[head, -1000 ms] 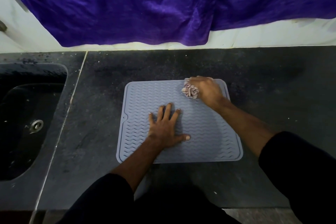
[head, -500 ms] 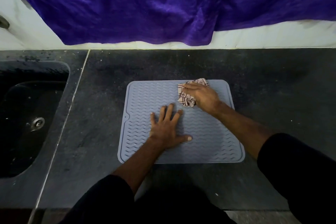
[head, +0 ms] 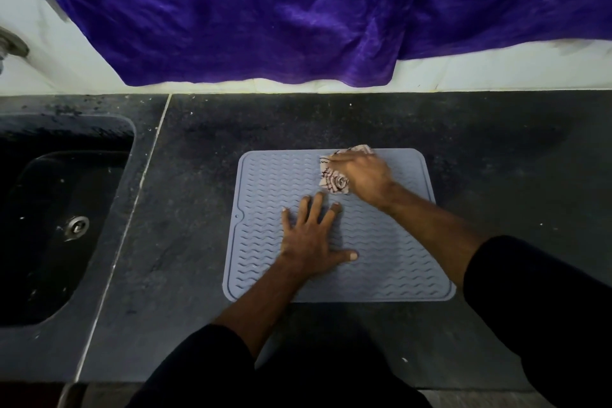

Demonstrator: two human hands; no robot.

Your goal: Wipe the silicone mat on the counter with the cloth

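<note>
The mat (head: 381,258) lies flat mid-surface (head: 198,209), sink (head: 49,209) at its nine o'clock. The left hand (head: 311,243), fingers spread flat, likely pins it against sliding. The right hand (head: 362,175) presses the cloth (head: 334,180) at twelve o'clock, fingers fairly straight, scrubbing there.

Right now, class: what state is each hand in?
Left hand: open, flat on the silicone mat.
Right hand: presses the cloth; grip unclear.
</note>
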